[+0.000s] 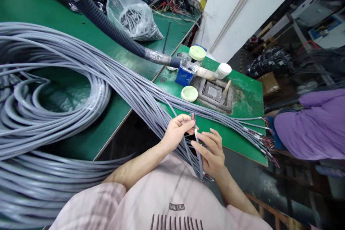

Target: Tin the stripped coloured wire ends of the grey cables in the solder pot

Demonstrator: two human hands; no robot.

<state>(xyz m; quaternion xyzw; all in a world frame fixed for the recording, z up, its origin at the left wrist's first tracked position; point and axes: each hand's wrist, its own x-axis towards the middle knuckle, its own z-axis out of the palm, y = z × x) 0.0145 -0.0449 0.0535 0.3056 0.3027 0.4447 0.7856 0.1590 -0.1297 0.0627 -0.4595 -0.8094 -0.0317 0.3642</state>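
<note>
My left hand (178,131) pinches the thin coloured wires (193,116) at the stripped end of a grey cable (198,156), thumb and fingers closed on them. Just below, my right hand (211,149) is bent around the same cable, its fingertips at the white band (196,132) where the sheath ends. Past my hands, a thick bundle of grey cables (140,91) runs across the bench. Its far tips fan out in bare coloured wires (266,142) at the right edge of the green board.
Large cable coils (54,122) fill the left. A ribbed hose (115,37) ends at a blue box (184,74), near a square soldering pot (214,91) and a pale green lid (189,93). A plastic bag (134,18) stands behind. A person in purple (312,125) is at right.
</note>
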